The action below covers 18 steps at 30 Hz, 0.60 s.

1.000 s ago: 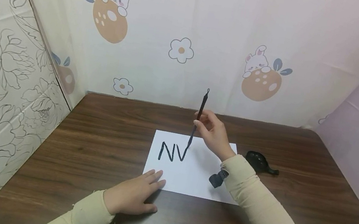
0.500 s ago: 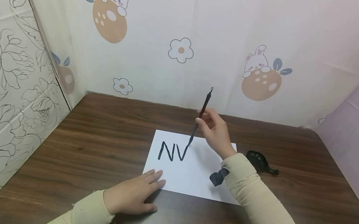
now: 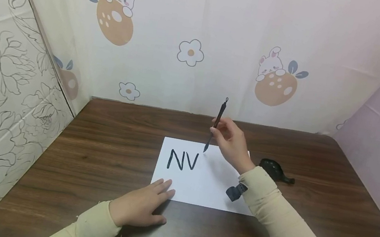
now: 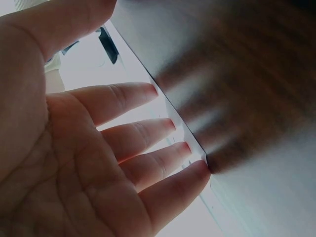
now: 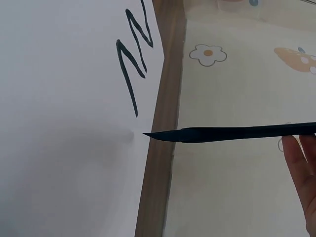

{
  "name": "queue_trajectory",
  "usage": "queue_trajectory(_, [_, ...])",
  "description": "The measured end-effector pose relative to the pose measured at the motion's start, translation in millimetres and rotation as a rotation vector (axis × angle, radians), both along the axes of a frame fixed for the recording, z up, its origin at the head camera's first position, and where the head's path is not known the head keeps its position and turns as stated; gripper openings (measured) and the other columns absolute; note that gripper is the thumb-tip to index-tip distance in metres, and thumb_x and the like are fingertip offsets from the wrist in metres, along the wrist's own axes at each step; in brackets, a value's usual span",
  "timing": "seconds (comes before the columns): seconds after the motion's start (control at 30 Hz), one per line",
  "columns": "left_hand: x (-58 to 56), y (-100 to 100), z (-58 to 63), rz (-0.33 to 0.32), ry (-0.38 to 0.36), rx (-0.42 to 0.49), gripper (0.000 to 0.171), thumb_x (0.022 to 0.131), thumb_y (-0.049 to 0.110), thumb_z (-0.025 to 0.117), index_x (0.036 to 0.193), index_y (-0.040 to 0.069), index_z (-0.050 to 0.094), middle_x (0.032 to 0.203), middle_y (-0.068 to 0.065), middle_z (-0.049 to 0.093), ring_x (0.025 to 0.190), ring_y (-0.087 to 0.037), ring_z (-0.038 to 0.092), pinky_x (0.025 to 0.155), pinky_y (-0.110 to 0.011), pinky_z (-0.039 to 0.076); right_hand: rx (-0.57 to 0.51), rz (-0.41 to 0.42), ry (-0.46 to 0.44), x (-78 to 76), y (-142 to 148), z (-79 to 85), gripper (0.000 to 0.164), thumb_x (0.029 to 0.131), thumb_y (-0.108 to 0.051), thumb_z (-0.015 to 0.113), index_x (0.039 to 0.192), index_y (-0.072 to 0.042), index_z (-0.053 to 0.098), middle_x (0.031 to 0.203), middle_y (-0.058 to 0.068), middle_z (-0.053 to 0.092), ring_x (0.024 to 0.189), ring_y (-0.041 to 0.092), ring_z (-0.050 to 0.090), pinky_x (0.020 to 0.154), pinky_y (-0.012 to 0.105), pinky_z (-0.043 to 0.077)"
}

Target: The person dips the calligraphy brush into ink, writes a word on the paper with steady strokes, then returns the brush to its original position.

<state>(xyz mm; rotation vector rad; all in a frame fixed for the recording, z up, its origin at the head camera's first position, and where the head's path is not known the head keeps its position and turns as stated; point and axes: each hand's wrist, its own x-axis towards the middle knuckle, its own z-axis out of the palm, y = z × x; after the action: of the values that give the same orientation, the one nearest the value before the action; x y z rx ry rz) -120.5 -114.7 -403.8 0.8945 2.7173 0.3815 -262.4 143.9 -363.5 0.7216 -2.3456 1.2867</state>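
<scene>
Two hands at work. Right hand (image 3: 232, 145): thumb and fingertips pinch a dark brush (image 3: 222, 109) partway along its handle; the handle leans slightly right at the top, looped end up. Brush tip points down at the paper (image 3: 206, 189) below and left of this hand; the right wrist view shows the tip apart from the sheet, a soft shadow near it.

Left hand (image 3: 142, 205): palm down, fingers straight and slightly spread, thumb held away from them. Fingertips lie over the sheet's near left corner; the thumb is over the table (image 3: 113, 143). Pressure of the fingers: cannot tell.

Beyond the left fingertips, and left of the right hand, black strokes (image 3: 191, 161) read as N and V. The brush tip is just right of the V's upper end.

Black device (image 3: 235, 192) strapped at the right wrist. Past the right cuff, to its right: glossy black rounded vessel (image 3: 272, 169) with a narrow stem. Farthest from both hands: pale backdrop (image 3: 234, 16) with rabbits and flowers.
</scene>
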Motion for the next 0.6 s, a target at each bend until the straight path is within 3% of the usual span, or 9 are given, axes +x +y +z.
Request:
queue_trajectory(0.33, [-0.4, -0.2, -0.3, 0.004, -0.007, 0.005, 0.068, 0.088, 0.038, 0.069, 0.145, 0.009, 0.047, 0.158, -0.015, 0.034, 0.146, -0.035, 0.032, 0.116, -0.048, 0.034, 0.023, 0.017, 0.030, 1.2, -3.2, -2.0, 0.025, 0.095, -0.009, 0.063, 0.120, -0.007, 0.059, 0.100, 0.005, 0.066, 0.090, 0.016, 0.066, 0.076, 0.027, 0.055])
queue_trajectory(0.6, [-0.3, -0.7, -1.0, 0.002, -0.001, 0.004, 0.068, 0.088, 0.038, 0.069, 0.145, 0.009, 0.047, 0.158, -0.014, 0.034, 0.146, -0.035, 0.032, 0.116, -0.048, 0.035, 0.027, 0.014, -0.007, 5.6, -5.9, -3.1, 0.027, 0.094, -0.008, 0.064, 0.120, -0.006, 0.060, 0.101, 0.008, 0.067, 0.090, 0.019, 0.067, 0.079, 0.034, 0.056])
